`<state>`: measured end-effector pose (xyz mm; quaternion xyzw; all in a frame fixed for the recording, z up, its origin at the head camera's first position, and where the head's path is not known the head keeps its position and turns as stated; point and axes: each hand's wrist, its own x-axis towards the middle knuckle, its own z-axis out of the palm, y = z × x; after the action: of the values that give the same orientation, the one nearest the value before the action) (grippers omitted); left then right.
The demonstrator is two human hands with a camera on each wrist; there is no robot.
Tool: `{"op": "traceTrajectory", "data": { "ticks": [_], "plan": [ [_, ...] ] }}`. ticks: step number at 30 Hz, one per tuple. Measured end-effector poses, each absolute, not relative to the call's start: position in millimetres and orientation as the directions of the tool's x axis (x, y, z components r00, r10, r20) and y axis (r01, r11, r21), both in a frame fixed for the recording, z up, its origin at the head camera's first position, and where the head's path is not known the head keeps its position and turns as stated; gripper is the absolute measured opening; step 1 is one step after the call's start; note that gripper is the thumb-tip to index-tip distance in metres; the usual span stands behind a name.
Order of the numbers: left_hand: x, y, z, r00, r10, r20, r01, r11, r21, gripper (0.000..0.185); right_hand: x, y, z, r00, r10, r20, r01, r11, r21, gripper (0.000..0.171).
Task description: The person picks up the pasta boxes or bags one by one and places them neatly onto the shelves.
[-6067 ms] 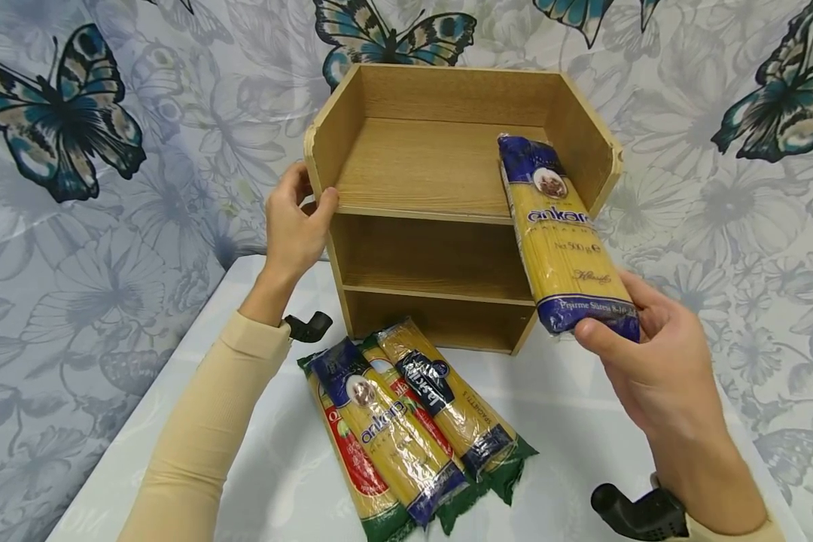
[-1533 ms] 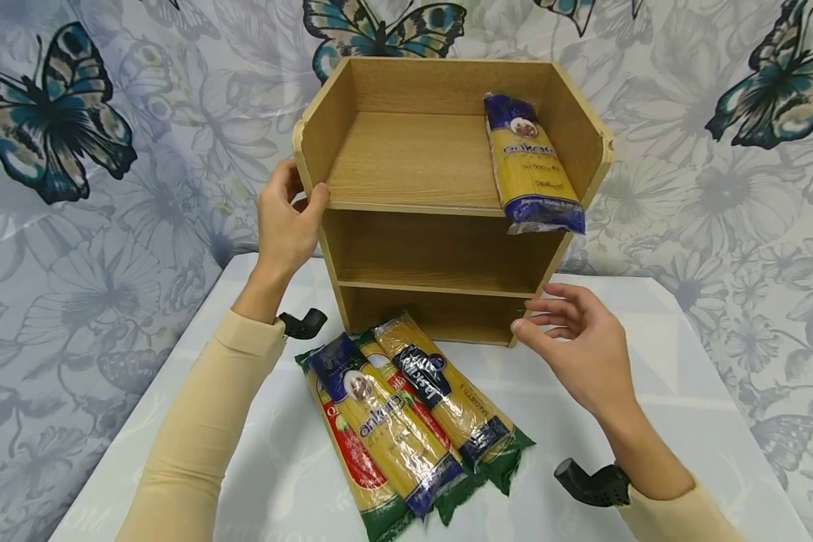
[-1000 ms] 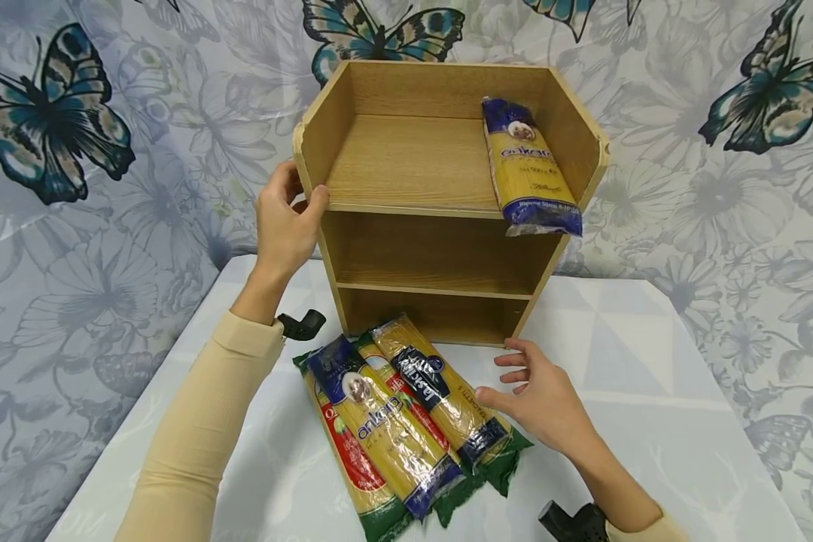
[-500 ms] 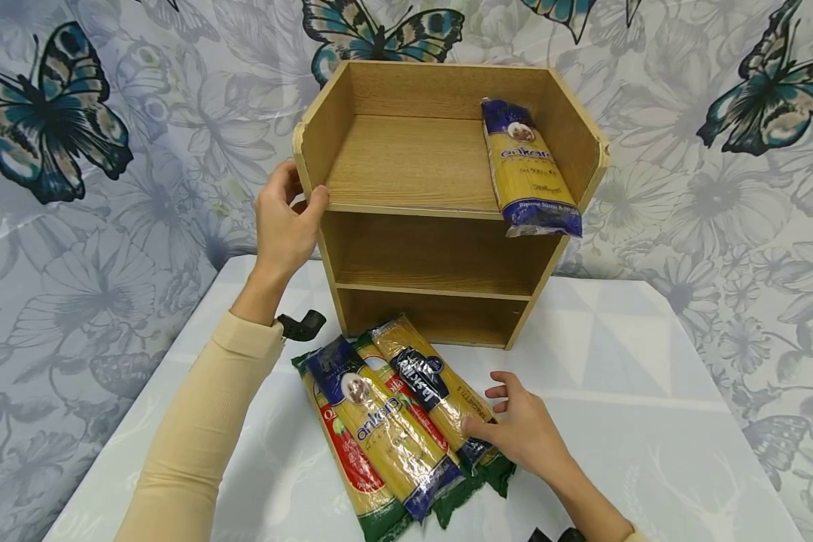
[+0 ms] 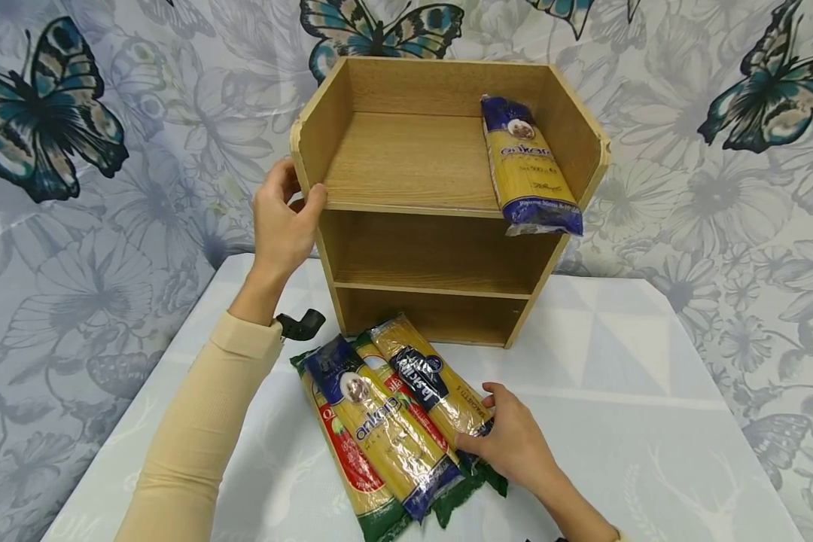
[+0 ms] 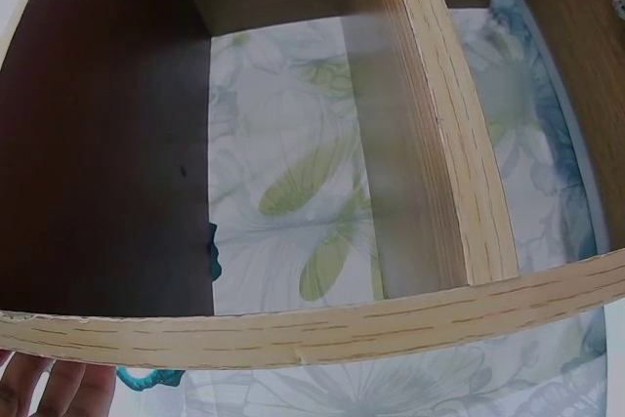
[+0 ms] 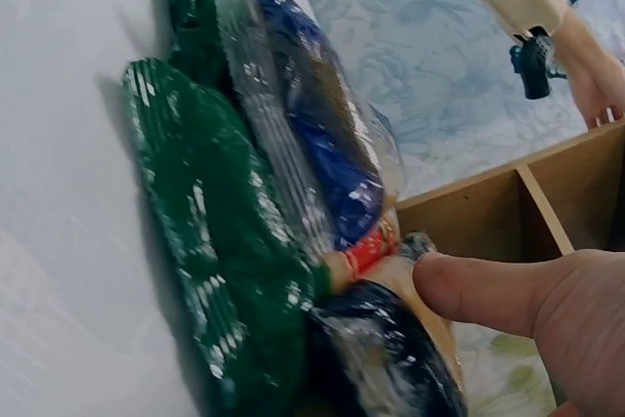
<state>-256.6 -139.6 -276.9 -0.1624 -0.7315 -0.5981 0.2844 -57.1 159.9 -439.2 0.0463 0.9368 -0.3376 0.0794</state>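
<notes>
- Fingers (image 5: pixel 489 391) of my right hand (image 5: pixel 515 444) curl round the near end of the top spaghetti packet (image 5: pixel 433 384), thumb pressed on its wrap.
- Beside that grip, more packets (image 5: pixel 373 436) lie on the white table (image 5: pixel 650 421).
- Left hand (image 5: pixel 281 226) grips the wooden shelf (image 5: pixel 440 248)'s side panel.
- Above, another packet (image 5: pixel 525 162) lies on its top board.

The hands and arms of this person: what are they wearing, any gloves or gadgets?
No gloves: both hands are bare, left hand and right hand. The left arm wears a snug, cream long sleeve with a folded cuff. A small black device sits at the left wrist. The right sleeve is out of view.
</notes>
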Motion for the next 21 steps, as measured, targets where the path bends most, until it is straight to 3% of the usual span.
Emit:
{"op": "traceTrajectory", "data": {
  "ticks": [12, 21],
  "plan": [
    [-254.0, -139.8, -273.2, -0.785, -0.112, 0.610, 0.579, 0.220, 0.785, 0.033, -63.6, 150.8, -440.8, -0.983, -0.005, -0.182, 0.097, 0.832, -0.546, 0.088],
    [-255.0, -138.9, -274.8, -0.798, -0.103, 0.594, 0.559, 0.240, 0.794, 0.033, -70.9, 152.5, -438.6, -0.968, -0.061, -0.242, 0.091, 0.816, -0.571, 0.072]
  ]
}}
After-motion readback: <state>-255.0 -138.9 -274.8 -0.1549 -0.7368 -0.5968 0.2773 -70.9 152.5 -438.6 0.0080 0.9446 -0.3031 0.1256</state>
